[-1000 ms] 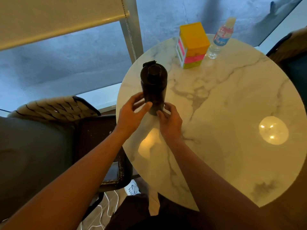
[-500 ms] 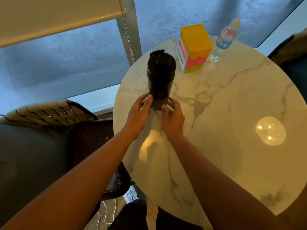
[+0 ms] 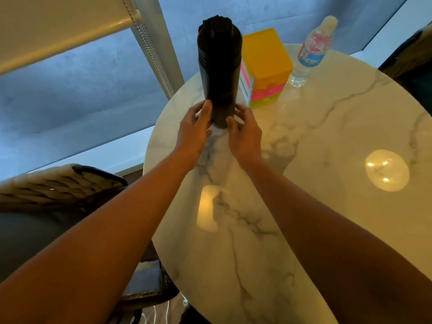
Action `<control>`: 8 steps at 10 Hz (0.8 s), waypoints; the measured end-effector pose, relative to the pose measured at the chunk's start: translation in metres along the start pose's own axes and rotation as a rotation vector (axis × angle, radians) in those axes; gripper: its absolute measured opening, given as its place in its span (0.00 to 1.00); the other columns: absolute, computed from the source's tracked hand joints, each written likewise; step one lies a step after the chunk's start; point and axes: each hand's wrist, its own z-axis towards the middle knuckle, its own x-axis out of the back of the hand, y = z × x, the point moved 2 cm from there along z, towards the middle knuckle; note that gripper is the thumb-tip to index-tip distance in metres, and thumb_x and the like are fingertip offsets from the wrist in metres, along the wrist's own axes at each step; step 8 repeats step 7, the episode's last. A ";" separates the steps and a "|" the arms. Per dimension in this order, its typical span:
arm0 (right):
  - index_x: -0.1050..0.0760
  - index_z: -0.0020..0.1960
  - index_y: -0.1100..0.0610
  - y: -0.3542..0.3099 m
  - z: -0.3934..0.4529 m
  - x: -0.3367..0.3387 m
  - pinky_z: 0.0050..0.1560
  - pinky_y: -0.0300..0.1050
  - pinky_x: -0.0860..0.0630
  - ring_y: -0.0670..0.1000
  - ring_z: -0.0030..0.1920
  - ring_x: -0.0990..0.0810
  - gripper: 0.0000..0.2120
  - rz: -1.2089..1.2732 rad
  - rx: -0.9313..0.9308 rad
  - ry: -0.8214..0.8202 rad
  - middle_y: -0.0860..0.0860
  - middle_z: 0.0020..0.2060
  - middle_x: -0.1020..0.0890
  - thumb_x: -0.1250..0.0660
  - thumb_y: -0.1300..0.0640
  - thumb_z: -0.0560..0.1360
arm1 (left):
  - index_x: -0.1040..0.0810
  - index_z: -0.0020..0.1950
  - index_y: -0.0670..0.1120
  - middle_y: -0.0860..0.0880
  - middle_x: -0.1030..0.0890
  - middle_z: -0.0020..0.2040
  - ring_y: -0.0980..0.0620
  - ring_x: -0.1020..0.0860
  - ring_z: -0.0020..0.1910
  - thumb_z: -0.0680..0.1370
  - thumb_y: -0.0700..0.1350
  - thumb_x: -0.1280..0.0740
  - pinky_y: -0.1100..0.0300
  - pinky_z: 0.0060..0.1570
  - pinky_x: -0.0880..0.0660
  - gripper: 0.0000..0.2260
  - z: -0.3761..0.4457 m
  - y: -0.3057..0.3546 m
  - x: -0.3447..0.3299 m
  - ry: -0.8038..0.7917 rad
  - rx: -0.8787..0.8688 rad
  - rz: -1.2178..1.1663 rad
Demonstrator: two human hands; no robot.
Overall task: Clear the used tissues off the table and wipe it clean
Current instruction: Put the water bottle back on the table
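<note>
1. A tall black bottle (image 3: 219, 71) stands upright near the far left edge of the round marble table (image 3: 304, 206).
2. The left hand (image 3: 194, 132) holds the bottle's lower left side, thumb laid up its front and fingers curled round behind.
3. The right hand (image 3: 245, 134) holds the lower right side in the same way, thumb at the front near the base and fingers wrapped round the back.
4. Just under the bottle's base, between the two thumbs, a small white patch shows; I cannot tell if it is a tissue or the marble.
5. No other tissue can be made out on the tabletop in this view.
6. A yellow box (image 3: 266, 69) with pink and green bands stands just right of the bottle, at the far edge.
7. A clear water bottle (image 3: 308, 54) with a blue and red label stands right of the box, apart from it.
8. A round patch of reflected light (image 3: 387, 170) lies on the right of the table.
9. A quilted chair (image 3: 53, 183) sits left of the table, below a window blind (image 3: 58, 26).
</note>
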 end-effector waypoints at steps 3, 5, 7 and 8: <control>0.28 0.69 0.62 -0.001 0.042 -0.009 0.54 0.25 0.26 0.50 0.62 0.20 0.17 0.081 -0.014 -0.027 0.57 0.62 0.18 0.34 0.65 0.81 | 0.29 0.72 0.51 0.50 0.21 0.65 0.51 0.20 0.62 0.82 0.58 0.38 0.54 0.58 0.20 0.21 0.040 0.014 -0.009 -0.006 0.007 0.003; 0.28 0.70 0.61 0.001 0.047 -0.010 0.54 0.26 0.25 0.50 0.62 0.19 0.17 0.076 -0.014 -0.040 0.56 0.63 0.18 0.34 0.63 0.81 | 0.29 0.72 0.52 0.56 0.22 0.60 0.52 0.21 0.63 0.82 0.59 0.38 0.58 0.55 0.21 0.21 0.043 0.019 -0.007 -0.028 -0.002 0.033; 0.24 0.66 0.62 0.002 0.027 -0.006 0.54 0.28 0.29 0.53 0.58 0.19 0.14 0.018 0.042 -0.027 0.57 0.58 0.17 0.37 0.60 0.82 | 0.31 0.74 0.55 0.52 0.25 0.71 0.52 0.24 0.67 0.83 0.61 0.42 0.54 0.65 0.26 0.22 0.018 0.012 0.010 -0.056 -0.103 0.371; 0.24 0.66 0.62 0.002 0.027 -0.006 0.54 0.28 0.29 0.53 0.58 0.19 0.14 0.018 0.042 -0.027 0.57 0.58 0.17 0.37 0.60 0.82 | 0.31 0.74 0.55 0.52 0.25 0.71 0.52 0.24 0.67 0.83 0.61 0.42 0.54 0.65 0.26 0.22 0.018 0.012 0.010 -0.056 -0.103 0.371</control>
